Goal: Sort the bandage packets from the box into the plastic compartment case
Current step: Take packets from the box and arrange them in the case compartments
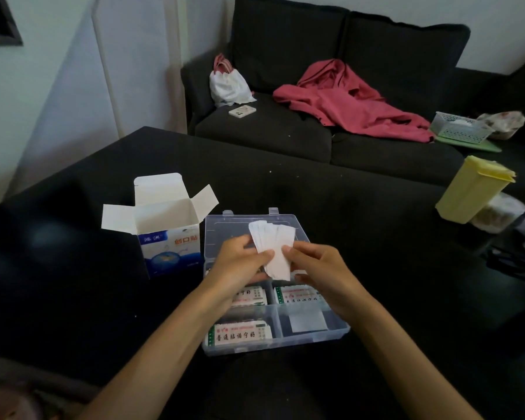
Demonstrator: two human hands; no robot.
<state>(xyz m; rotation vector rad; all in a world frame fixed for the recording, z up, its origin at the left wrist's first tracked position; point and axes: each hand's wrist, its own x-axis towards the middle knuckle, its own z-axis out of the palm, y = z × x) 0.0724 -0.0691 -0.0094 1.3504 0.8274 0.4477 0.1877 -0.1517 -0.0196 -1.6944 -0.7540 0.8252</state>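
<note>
I see a case [315, 336] of clear, glossy plastic on a table [346, 213] with a dark, matt top. The packets [273, 247] look like thin white paper. The box [164, 231] is smooth card, white inside. The sofa [315, 131] is dark rough cloth.

The dark table [331, 207] carried an open box [167, 234], a compartment case [315, 334] just right of it, and further right perhaps a yellow container [473, 189].

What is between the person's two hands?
In the head view, a fanned stack of white bandage packets sits between left hand and right hand, both pinching it.
</note>
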